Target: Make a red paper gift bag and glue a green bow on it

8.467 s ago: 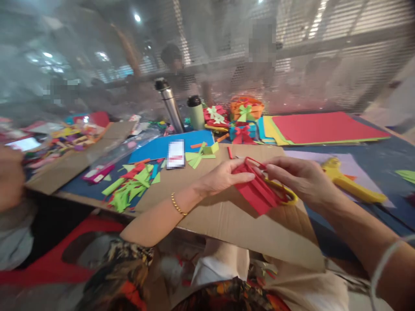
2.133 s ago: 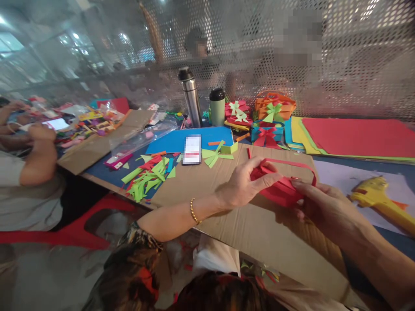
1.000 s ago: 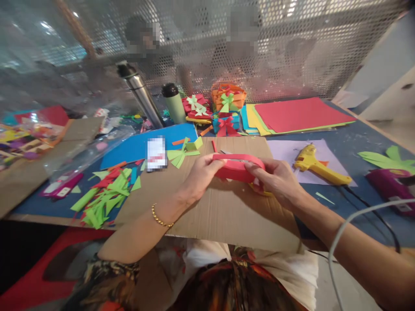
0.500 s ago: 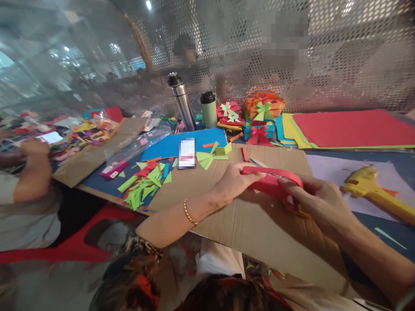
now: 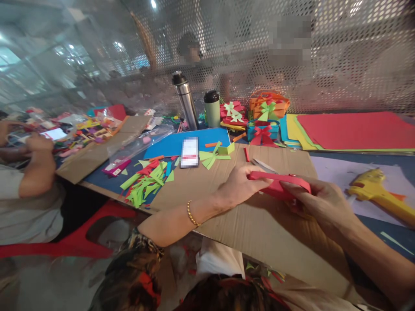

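Above the cardboard sheet, a red paper box with a curved band along its top is held between both hands. My left hand pinches its left end between thumb and fingers. On the right end, my right hand is closed, thumb along the near side and fingers mostly hidden behind. A metal blade, seemingly of scissors, sticks out behind the box; the rest is hidden. A small red paper strip lies just beyond my left hand.
Green paper scraps lie left, near a phone. Behind stand a steel flask, a green tumbler and small paper baskets. On the right are red paper sheets and a yellow glue gun. A co-worker's arm is at far left.
The red box has turned slightly, its band now lying closer against its body. Both hands keep their hold. The whole view has shifted a little, with things appearing further right.
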